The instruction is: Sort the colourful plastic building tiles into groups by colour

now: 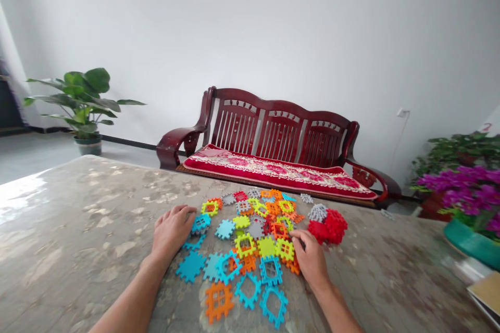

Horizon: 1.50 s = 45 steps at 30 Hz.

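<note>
- Tiles (250,239): flat plastic waffle-type pcs w/ notched edges, many colours, spread lower ctr of frame on the table (78,229).
- I judge them light, stiff and not fragile. The tabletop looks glossy, so they prob slide when nudged.
- Best hold imo: pinch across two opposite edges, or hook a finger thru an open-frame pc. The notches give purchase.
- L hand (172,229): left of the spread, palm down, fingers loosely curled, tips touching a blue tile (201,222). It's slack, w/ nothing clasped.
- R hand (310,260): lower right of the spread, palm down, fingertips on a lime tile (285,250). Thumb is hidden, so I can't tell if it's pinched or just touched.
- Red cluster (328,226) sits just right of the R hand's fingers, apart afaict.
- Forearms enter from the bottom edge, angled inward.
</note>
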Each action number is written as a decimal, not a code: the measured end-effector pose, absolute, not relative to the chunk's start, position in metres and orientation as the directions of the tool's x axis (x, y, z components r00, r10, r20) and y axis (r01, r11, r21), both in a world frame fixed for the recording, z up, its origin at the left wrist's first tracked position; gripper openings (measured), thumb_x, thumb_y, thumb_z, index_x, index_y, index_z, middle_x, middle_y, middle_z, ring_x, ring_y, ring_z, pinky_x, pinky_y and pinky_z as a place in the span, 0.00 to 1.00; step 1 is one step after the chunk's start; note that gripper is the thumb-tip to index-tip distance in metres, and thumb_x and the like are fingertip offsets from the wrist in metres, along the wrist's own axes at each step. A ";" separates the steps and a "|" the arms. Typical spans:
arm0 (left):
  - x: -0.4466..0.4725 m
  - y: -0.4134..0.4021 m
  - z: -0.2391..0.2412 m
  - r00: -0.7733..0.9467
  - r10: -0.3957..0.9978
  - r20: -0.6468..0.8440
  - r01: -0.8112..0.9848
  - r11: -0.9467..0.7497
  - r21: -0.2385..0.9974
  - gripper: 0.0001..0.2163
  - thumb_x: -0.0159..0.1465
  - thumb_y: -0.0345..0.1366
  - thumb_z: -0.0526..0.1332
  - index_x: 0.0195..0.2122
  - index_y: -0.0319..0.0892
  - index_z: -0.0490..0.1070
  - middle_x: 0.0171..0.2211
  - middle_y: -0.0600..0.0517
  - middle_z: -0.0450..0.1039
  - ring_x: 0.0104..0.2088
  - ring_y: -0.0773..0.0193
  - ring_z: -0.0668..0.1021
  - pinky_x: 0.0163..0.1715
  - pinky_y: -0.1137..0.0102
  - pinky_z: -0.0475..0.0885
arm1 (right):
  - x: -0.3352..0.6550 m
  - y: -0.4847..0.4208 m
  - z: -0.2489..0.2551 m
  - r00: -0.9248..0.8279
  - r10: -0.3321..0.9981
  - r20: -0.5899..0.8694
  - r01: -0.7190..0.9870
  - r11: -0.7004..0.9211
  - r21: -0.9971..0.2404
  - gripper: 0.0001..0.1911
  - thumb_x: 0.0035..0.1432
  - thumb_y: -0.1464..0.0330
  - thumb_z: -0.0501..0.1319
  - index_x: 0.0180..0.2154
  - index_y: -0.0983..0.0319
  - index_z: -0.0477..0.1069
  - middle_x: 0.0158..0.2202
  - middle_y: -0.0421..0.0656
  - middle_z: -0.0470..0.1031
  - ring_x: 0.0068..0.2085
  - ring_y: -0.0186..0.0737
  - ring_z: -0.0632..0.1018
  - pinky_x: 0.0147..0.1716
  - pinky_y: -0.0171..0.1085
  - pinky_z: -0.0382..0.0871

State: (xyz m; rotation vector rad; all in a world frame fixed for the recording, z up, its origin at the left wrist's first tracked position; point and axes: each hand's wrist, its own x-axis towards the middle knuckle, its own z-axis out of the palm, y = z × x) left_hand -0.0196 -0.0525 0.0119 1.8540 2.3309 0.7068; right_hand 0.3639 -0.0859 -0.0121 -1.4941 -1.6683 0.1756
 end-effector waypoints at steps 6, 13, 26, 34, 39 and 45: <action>-0.022 -0.052 0.009 -0.253 0.942 0.219 0.908 0.153 0.389 0.19 0.65 0.43 0.48 0.47 0.53 0.77 0.56 0.51 0.73 0.56 0.54 0.72 0.56 0.59 0.61 | 0.372 -0.071 0.014 0.079 0.858 0.508 0.784 0.261 -0.563 0.15 0.59 0.64 0.53 0.39 0.59 0.77 0.42 0.46 0.79 0.46 0.45 0.77 0.49 0.42 0.69; -0.026 -0.050 0.008 -0.261 0.943 0.207 0.904 0.164 0.395 0.18 0.65 0.43 0.48 0.47 0.54 0.77 0.57 0.52 0.72 0.57 0.55 0.72 0.56 0.60 0.62 | 0.423 0.016 0.085 0.157 0.940 0.302 0.979 -0.109 -0.171 0.18 0.59 0.67 0.53 0.49 0.56 0.74 0.51 0.44 0.76 0.51 0.44 0.76 0.48 0.39 0.67; -0.027 -0.049 0.002 -0.265 0.944 0.199 0.914 0.180 0.364 0.18 0.66 0.41 0.47 0.45 0.55 0.76 0.55 0.55 0.73 0.56 0.58 0.73 0.55 0.60 0.63 | 0.439 0.128 0.057 0.253 0.963 -0.097 0.968 -0.252 0.015 0.21 0.54 0.64 0.62 0.50 0.60 0.74 0.54 0.55 0.75 0.55 0.56 0.75 0.49 0.49 0.66; -0.027 -0.049 0.000 -0.272 0.940 0.208 0.910 0.180 0.374 0.17 0.66 0.42 0.48 0.46 0.55 0.76 0.55 0.55 0.72 0.55 0.58 0.73 0.54 0.61 0.63 | 0.442 0.129 0.076 0.159 0.987 -0.023 0.970 -0.161 -0.180 0.08 0.42 0.69 0.64 0.30 0.61 0.77 0.37 0.50 0.80 0.45 0.53 0.79 0.40 0.41 0.69; -0.024 -0.050 0.005 -0.270 0.942 0.201 0.907 0.179 0.381 0.18 0.66 0.42 0.48 0.45 0.55 0.77 0.55 0.54 0.73 0.56 0.57 0.73 0.55 0.60 0.63 | 0.451 0.086 0.109 0.085 0.986 0.144 0.797 0.019 -0.603 0.16 0.47 0.61 0.61 0.38 0.61 0.74 0.33 0.44 0.79 0.38 0.44 0.79 0.37 0.37 0.71; -0.022 -0.052 0.012 -0.264 0.944 0.198 0.902 0.168 0.398 0.18 0.65 0.42 0.48 0.46 0.53 0.77 0.55 0.52 0.73 0.56 0.54 0.72 0.56 0.58 0.62 | 0.442 -0.040 0.079 0.157 0.966 0.206 0.537 0.092 -0.839 0.22 0.45 0.59 0.63 0.43 0.59 0.66 0.36 0.44 0.78 0.38 0.44 0.79 0.38 0.39 0.72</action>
